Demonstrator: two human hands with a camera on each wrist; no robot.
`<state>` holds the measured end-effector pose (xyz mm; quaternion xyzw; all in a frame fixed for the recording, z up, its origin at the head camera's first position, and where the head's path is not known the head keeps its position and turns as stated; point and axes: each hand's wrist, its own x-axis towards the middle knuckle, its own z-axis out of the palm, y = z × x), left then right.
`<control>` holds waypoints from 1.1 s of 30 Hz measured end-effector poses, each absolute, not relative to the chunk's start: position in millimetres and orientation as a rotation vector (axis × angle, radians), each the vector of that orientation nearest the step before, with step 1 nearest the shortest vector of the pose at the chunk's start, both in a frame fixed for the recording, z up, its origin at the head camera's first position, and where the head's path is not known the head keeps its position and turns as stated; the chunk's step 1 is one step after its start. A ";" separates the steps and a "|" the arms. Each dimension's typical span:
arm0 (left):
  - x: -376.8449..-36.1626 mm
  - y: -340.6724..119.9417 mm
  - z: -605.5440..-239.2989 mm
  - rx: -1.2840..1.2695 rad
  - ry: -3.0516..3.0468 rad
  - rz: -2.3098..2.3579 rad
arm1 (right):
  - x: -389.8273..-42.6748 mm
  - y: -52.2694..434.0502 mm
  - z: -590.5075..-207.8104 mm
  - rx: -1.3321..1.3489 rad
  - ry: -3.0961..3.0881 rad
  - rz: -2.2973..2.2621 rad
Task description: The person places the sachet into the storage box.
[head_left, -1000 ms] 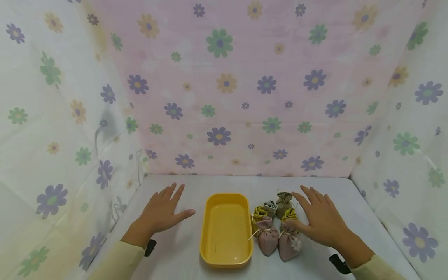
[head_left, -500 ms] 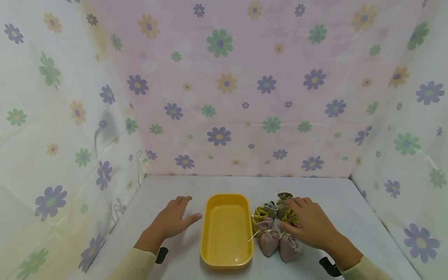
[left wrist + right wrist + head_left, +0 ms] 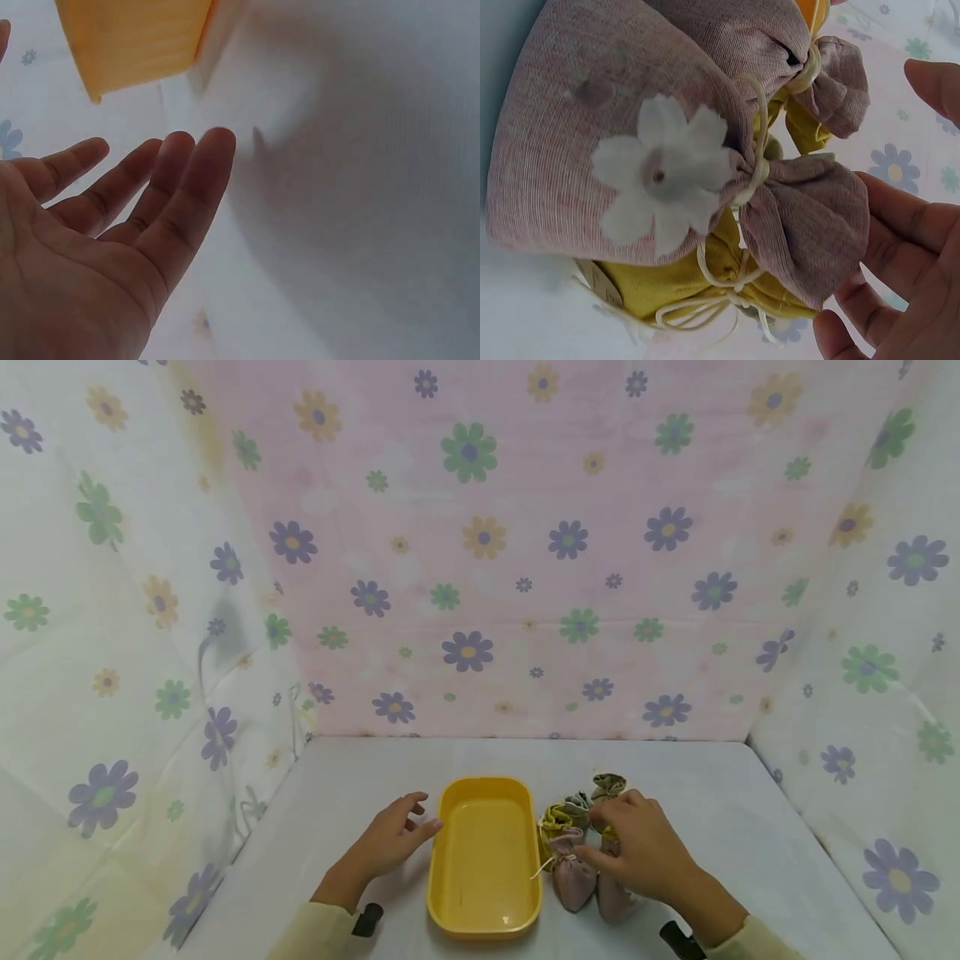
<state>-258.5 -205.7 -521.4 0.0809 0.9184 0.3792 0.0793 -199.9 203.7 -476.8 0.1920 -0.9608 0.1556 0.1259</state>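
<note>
A yellow plastic tray [image 3: 484, 868] lies on the table between the hands. My left hand [image 3: 386, 842] hovers at its left rim with loosely bent fingers and holds nothing; the left wrist view shows its fingertips [image 3: 219, 142] apart from the tray. My right hand [image 3: 647, 845] reaches over several drawstring pouches, thumb and fingers apart. The right wrist view shows its fingers beside the gathered top of a pink pouch [image 3: 547, 150] with a white flower; whether they touch is unclear. Another pink pouch [image 3: 576, 887], a mustard pouch [image 3: 555, 818], a grey-green pouch [image 3: 578, 806] and an olive pouch [image 3: 608, 783] cluster there.
The white table [image 3: 375, 758] is enclosed by flower-printed cloth [image 3: 510, 610] at the back and both sides. Behind the left cloth a cable shape shows. The pouches stand close against the tray's right rim.
Both hands have moved inward: the left to the tray's left rim, the right leftward and down over the pouches. Their fingers are more bent than before. Tray and pouches have stayed put.
</note>
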 end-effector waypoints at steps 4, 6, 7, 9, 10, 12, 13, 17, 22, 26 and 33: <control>-258.6 -200.3 -524.2 0.196 2.662 1.268 | -200.4 200.4 -481.7 0.558 -2.803 0.458; -258.7 -197.9 -525.6 0.172 2.622 1.329 | -200.2 198.2 -484.1 0.552 -2.805 0.465; -258.9 -197.0 -526.6 0.163 2.606 1.357 | -200.1 197.0 -485.2 0.549 -2.803 0.464; -259.2 -195.7 -528.3 0.146 2.570 1.409 | -199.8 194.9 -487.5 0.542 -2.803 0.473; -259.3 -195.2 -529.4 0.137 2.553 1.433 | -199.9 194.0 -488.5 0.537 -2.803 0.475; -259.6 -194.2 -531.7 0.116 2.512 1.475 | -199.9 192.5 -490.2 0.522 -2.799 0.471; -259.7 -193.9 -533.0 0.106 2.488 1.500 | -199.9 191.7 -490.8 0.515 -2.797 0.465; -260.3 -192.8 -538.0 0.075 2.388 1.588 | -200.0 189.1 -493.1 0.498 -2.772 0.482; -262.0 -192.5 -542.0 0.065 2.269 1.684 | -199.8 186.2 -497.8 0.495 -2.731 0.575; -263.5 -193.5 -543.0 0.073 2.201 1.736 | -199.6 183.7 -500.2 0.477 -2.709 0.663; -264.4 -194.9 -546.3 0.009 2.112 1.799 | -197.8 182.9 -501.5 0.453 -2.655 0.721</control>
